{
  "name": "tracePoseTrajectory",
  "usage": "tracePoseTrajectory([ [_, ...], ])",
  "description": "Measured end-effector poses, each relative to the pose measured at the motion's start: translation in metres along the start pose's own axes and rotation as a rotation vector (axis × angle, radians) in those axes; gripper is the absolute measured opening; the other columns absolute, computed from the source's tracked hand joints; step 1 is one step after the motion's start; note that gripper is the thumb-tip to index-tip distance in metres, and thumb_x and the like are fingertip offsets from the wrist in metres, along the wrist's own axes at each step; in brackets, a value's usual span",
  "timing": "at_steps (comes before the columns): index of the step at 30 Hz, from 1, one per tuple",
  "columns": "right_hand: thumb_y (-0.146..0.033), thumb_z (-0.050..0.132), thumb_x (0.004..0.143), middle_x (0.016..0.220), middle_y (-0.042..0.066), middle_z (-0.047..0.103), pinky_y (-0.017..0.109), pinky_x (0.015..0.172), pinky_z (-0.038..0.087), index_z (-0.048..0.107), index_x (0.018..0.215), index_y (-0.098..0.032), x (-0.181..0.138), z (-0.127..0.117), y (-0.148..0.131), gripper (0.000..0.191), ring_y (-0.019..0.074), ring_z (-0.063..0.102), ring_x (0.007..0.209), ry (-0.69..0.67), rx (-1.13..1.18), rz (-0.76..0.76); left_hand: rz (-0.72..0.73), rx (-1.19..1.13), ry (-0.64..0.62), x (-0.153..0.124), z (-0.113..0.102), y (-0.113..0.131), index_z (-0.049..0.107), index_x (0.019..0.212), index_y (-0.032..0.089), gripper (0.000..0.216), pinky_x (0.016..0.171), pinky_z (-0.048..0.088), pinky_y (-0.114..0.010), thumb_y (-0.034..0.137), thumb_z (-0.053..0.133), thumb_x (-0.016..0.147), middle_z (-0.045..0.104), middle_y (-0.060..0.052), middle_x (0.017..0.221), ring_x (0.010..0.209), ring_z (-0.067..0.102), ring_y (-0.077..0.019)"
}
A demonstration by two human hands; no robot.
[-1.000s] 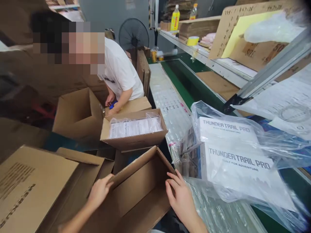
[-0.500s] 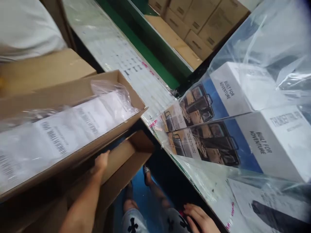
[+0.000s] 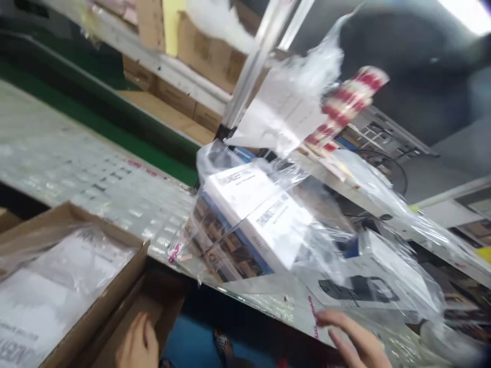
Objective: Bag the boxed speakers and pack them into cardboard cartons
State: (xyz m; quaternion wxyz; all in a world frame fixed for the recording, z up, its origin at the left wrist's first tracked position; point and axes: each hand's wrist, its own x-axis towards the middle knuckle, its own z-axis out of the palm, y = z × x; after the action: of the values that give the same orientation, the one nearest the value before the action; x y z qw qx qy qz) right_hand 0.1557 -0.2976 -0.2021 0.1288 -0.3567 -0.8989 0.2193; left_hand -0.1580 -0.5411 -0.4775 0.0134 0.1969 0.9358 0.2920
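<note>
Lying in crinkled clear plastic, the white box (image 3: 368,286) shows a dark picture; right hand (image 3: 355,340) fingers released beside it, left hand (image 3: 136,342) on a carton (image 3: 161,301), grip unclear.

— How's the light?
— Bright enough. A ceiling lamp (image 3: 466,13) burns out white in the top right corner, and the surface just below it is dark and murky.
— Glare?
— Plenty. The plastic wrap (image 3: 314,240) throws white streaks, and the clear sheets (image 3: 76,163) on the table (image 3: 126,130) shine pale.
— Sharp?
— No. Motion blur smears everything, the lettering is unreadable and the view is tilted. Deep shadow lies under the table edge, and the cardboard box (image 3: 115,301) at lower left is soft.
</note>
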Motion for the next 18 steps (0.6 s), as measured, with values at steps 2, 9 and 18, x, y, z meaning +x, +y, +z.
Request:
tracePoseTrajectory([
  [2,-0.043,0.054,0.099,0.122,0.010,0.069,0.034,0.091,0.061,0.063,0.128,-0.030,0.017,-0.019,-0.026,0.034,0.0261,0.071,0.104,0.233,0.075,-0.027,0.117,-0.184,0.244,0.025,-0.048,0.071,0.058,0.118,0.021,0.030,0.102,0.052,-0.039,0.035,0.038,0.100,0.071,-0.015,0.119,0.110,0.068,-0.0261],
  [9,-0.053,0.067,0.091,0.167,0.014,0.004,0.066,0.116,0.032,0.007,0.161,-0.034,0.105,-0.051,-0.086,0.094,0.0413,0.012,0.152,0.425,0.005,-0.401,0.699,-0.237,0.395,0.200,-0.254,0.309,0.053,0.135,0.012,0.063,0.113,0.040,-0.047,0.056,0.058,0.091,0.058,-0.020,0.138,0.134,0.051,-0.0339],
  [18,-0.024,0.063,0.096,0.117,0.013,0.058,0.037,0.083,0.055,0.034,0.152,-0.023,0.252,-0.063,-0.061,0.063,0.0259,0.062,0.101,0.037,-0.269,-0.441,0.562,0.405,-0.460,0.239,-0.215,0.406,0.064,0.098,0.014,0.030,0.085,0.050,-0.040,0.017,0.035,0.096,0.071,-0.017,0.104,0.101,0.068,-0.0313],
])
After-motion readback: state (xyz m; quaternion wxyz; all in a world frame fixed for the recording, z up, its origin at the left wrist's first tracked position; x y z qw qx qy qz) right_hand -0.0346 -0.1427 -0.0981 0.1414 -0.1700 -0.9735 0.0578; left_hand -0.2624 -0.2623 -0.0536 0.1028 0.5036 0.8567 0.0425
